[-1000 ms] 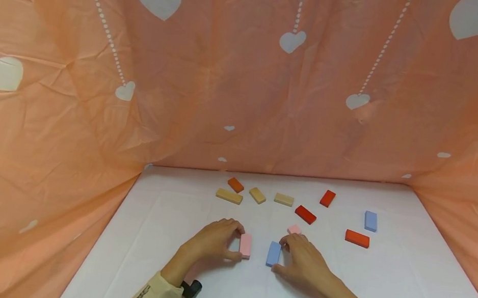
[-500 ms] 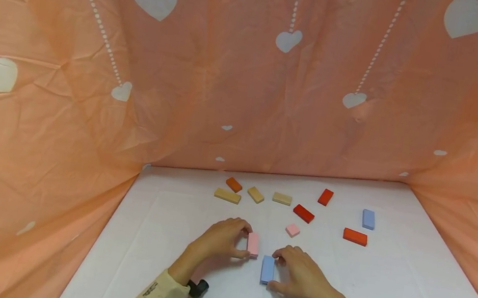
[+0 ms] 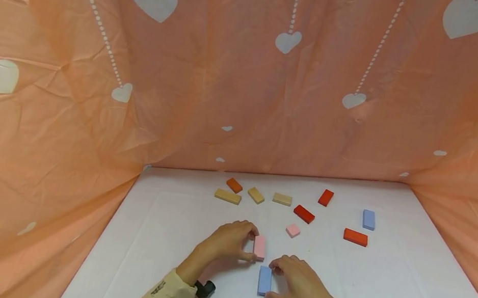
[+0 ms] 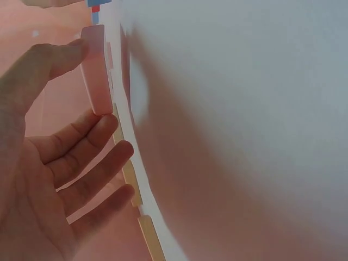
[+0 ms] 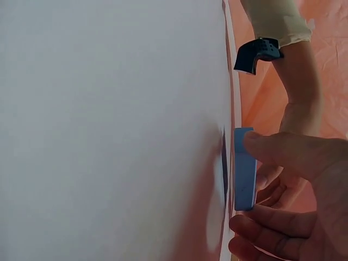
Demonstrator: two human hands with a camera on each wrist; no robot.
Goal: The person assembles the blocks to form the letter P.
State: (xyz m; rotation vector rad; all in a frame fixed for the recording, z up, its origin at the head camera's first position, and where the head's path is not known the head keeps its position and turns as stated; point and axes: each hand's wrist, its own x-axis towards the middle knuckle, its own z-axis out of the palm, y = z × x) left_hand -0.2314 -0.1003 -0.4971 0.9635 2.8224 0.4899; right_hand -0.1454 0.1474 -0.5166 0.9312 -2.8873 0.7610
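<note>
My left hand (image 3: pixel 230 241) pinches a pink block (image 3: pixel 259 248) by its two ends, thumb at the near end and fingers at the far one. In the left wrist view that pink block (image 4: pixel 97 70) stands between thumb and forefinger, the other fingers spread loosely. Just nearer and to the right, my right hand (image 3: pixel 299 284) holds a blue block (image 3: pixel 264 280) the same way. The right wrist view has the blue block (image 5: pixel 244 168) between thumb and fingertips, a little off the white surface. The two blocks are close but apart.
A small pink block (image 3: pixel 293 230) lies beyond the hands. Farther back are an orange block (image 3: pixel 234 185), several tan blocks (image 3: pixel 228 196), red blocks (image 3: pixel 304 214) and another blue block (image 3: pixel 369 219). An orange cloth with hearts (image 3: pixel 247 93) hangs behind the white table (image 3: pixel 407 297).
The left hand has moved right with the pink block. The right hand has drawn the blue block nearer and slightly left, uncovering the small pink block.
</note>
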